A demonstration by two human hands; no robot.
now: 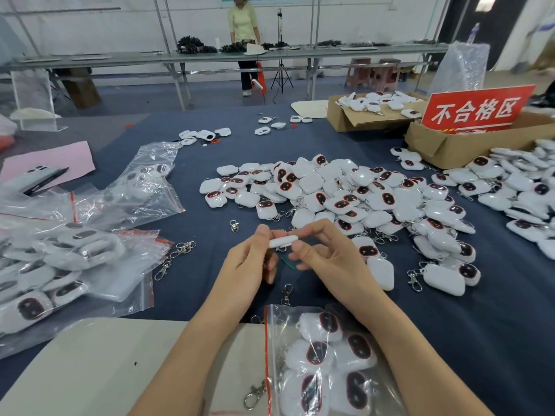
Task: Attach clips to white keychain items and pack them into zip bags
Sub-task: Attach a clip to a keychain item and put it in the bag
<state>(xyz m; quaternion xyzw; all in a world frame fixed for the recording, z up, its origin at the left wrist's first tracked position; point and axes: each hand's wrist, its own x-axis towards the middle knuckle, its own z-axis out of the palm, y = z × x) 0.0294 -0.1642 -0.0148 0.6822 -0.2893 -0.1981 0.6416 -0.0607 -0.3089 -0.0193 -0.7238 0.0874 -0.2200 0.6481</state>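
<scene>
White keychain item (283, 241): pinched between left hand (249, 262) and right hand (324, 256), both close together.
Loose pile (345, 202): one o'clock.
Zip bag (277, 318): six o'clock, holding items.

Bright, even indoor light falls from overhead, leaving only faint, soft shadows beneath the white keychain items (345, 193) on the dark counter (210, 274). White glare streaks the clear zip bags (129, 187). A window (484, 3) at top right is blown out. Wide-angle distortion bows the far counter (300, 54), and the left edge is smeared and soft.
</scene>
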